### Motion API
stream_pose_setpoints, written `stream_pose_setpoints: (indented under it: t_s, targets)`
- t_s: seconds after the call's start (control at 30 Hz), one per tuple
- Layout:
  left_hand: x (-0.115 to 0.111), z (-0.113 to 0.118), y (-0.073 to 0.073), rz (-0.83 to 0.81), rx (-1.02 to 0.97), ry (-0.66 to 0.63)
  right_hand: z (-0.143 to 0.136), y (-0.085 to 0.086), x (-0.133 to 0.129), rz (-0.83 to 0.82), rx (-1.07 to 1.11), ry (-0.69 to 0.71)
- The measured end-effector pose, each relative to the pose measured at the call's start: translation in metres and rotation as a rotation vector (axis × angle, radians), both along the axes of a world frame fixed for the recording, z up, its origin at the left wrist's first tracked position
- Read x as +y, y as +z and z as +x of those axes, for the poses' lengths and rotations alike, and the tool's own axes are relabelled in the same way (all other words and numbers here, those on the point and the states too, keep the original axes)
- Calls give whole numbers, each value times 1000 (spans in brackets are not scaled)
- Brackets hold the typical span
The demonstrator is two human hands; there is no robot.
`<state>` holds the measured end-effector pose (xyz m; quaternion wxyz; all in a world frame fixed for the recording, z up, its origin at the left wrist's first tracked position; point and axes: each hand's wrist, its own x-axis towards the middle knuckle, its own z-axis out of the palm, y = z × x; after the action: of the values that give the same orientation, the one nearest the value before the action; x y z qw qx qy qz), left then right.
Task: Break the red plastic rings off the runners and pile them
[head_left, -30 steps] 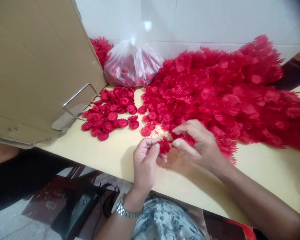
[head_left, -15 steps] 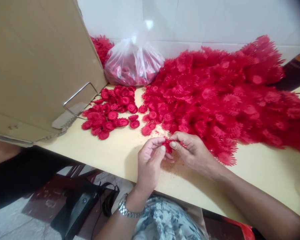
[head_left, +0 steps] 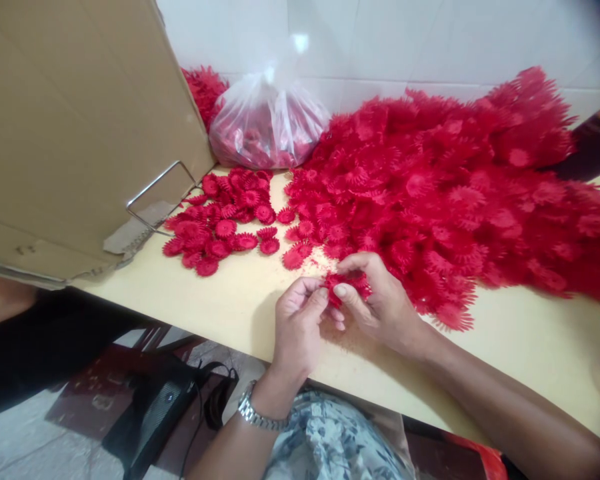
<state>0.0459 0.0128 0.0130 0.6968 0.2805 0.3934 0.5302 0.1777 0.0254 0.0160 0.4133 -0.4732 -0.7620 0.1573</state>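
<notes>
Between my fingertips is a small red fringed piece [head_left: 347,288], partly covered by the fingers. My left hand [head_left: 303,323], with a metal watch on its wrist, pinches its left side. My right hand [head_left: 380,303] grips the same piece from the right, thumb in front and index finger curled over the top. Both hands are just above the pale yellow table [head_left: 240,303]. Behind and to the right lies a large heap of red fringed pieces [head_left: 445,193]. A smaller pile of round red pieces [head_left: 225,229] lies to the left.
A cardboard box [head_left: 80,133] with a bent metal wire [head_left: 153,183] stands at the left. A tied clear plastic bag [head_left: 270,127] of red pieces leans near the white wall. Below the table's front edge a black bag [head_left: 155,407] shows. A person's dark-clothed limb is at far left.
My right index finger and knuckles have lifted slightly, and more of the red piece shows between my hands. My left hand has hardly moved.
</notes>
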Motion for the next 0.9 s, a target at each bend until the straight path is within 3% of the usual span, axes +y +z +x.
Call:
stream_pose_setpoints:
  t_s: [0.13, 0.33, 0.73, 0.83, 0.9]
  targets:
    - [-1, 1, -1, 12, 1, 14, -1, -5, 1, 137, -20, 74]
    - [-4, -2, -5, 18, 63, -17, -2, 1, 1, 26, 98, 109]
    - [-6, -2, 4, -27, 73, -4, 4, 5, 5, 178, -133, -124]
    - [-8, -9, 3, -24, 95, 65, 16, 8, 11, 244, -160, -241]
    - [-7, -15, 3, -25, 97, 89, 27, 9, 17, 308, -287, -333]
